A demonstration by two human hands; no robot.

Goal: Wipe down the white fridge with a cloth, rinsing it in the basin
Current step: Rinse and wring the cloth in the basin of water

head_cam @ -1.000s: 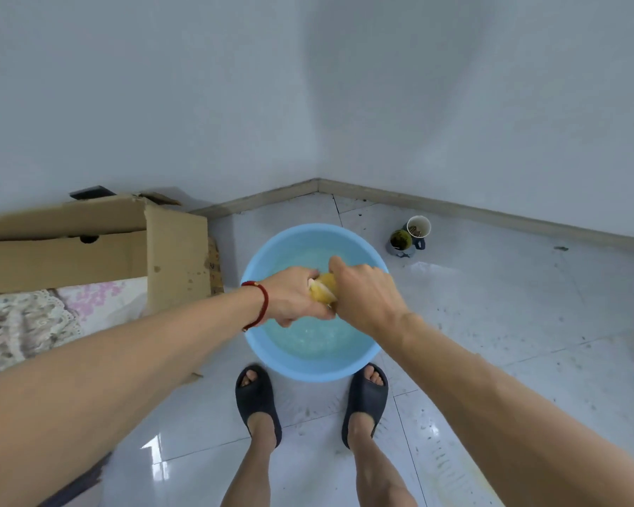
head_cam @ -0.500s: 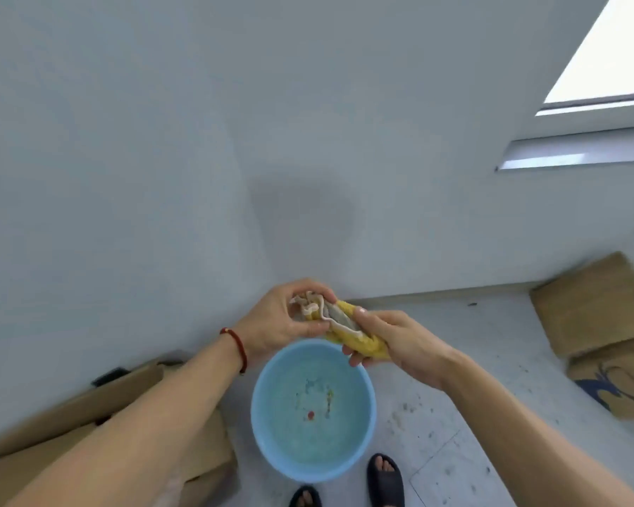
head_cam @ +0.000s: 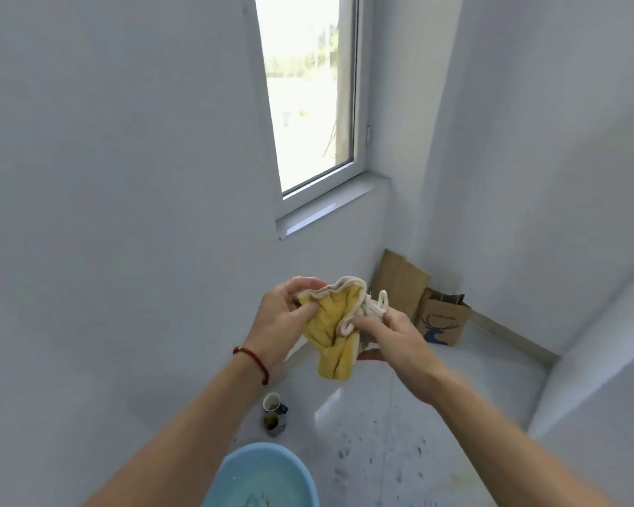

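crumpled yellow terry cloth with a cream-white edge (head_cam: 332, 329) is up in the air at chest height, held between both hands, well above and beyond the round light-blue plastic basin (head_cam: 260, 475) at the bottom of the view. left hand (head_cam: 284, 320) has its grip closed on the cloth's left top corner, thumb and fingers pinching the cream hem. right hand (head_cam: 390, 333) pinches the bunched right side, fingers curled into the folds; a yellow tail hangs loose below both.

risks from here, my read:
- cloth looks wet (can't see drips, so a guess). any run-off would land on the glossy white tiled floor (head_cam: 399, 433), not in the basin, since the cloth isn't over it. slippery floor.
- both grips are light pinches on edges. opening the cloth out could cost one corner, and the free end swings or drops onto the dirty speckled floor.
- basin water shows floating bits, so a rinse there may put grime back on the cloth.
- two small mugs (head_cam: 273, 413) stand on the floor just past the basin, easy to kick on a turn.
- white fridge: possibly the white panel at far right (head_cam: 601, 378), can't confirm.

brown cardboard and a paper bag with a blue deer print (head_cam: 441, 320) lean in the corner under the window (head_cam: 315, 97).
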